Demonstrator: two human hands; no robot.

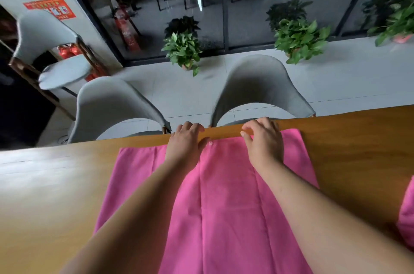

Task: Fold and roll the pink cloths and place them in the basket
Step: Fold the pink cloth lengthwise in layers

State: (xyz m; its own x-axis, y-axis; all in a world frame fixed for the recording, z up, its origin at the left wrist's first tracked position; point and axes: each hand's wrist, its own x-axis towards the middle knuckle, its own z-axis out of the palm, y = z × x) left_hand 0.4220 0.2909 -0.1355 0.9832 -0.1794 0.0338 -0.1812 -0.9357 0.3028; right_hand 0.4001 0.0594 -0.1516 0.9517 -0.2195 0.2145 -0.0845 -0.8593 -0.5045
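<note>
The pink cloth [224,195] lay spread flat on the wooden table [56,184], running from the person's near side out almost to the far edge, and both hands met at its far hem. The right hand [263,141] had its fingers curled down onto that hem with the thumb tucked close, and it appeared to pinch the edge. The left hand [186,142] sat just beside it, thumb lying on the fabric and fingers bent over the bare wood past the hem; whether it actually held any cloth could not be told. With both hands close together at the middle of one short end, the likely reason was to lift or turn that edge evenly, either for a fold toward the body or to begin a roll.

The fabric was bright pink, smooth and unwrinkled. Straight lines ran along its length, and whether they were fold edges or seams was unclear. A small pale button [210,143] sat near the hem between the two hands.

Further out, part of a second pink cloth [406,213] bunched at the table's right margin, well apart from the hands. Two grey chairs [107,103] stood tucked against the far side. The basket was not in view.
</note>
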